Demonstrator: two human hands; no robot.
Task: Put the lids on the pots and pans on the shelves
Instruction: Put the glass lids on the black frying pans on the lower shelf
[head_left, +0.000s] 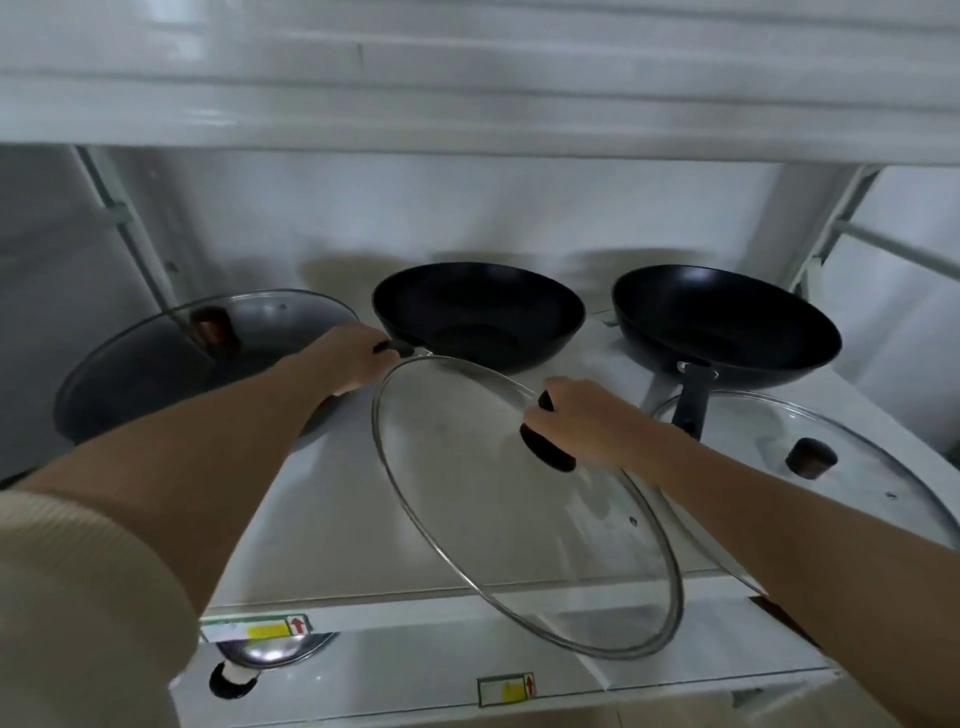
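Observation:
Three black pans stand on a white shelf (332, 530). The left pan (130, 384) carries a glass lid (270, 317) with a brown knob. The middle pan (478, 312) is uncovered; my left hand (353, 358) grips its black handle. My right hand (582, 421) holds a round glass lid (498, 519) by its dark knob, tilted in the air in front of the middle pan. The right pan (727, 322) is uncovered, its handle pointing toward me. A second glass lid (852, 488) with a dark knob lies flat on the shelf before it.
A white shelf board (467, 104) hangs low overhead. Metal uprights (124, 228) frame both sides. On the shelf below, a steel lid (270, 649) and a dark knob (231, 686) peek out. Yellow-and-red labels (260, 629) mark the shelf fronts.

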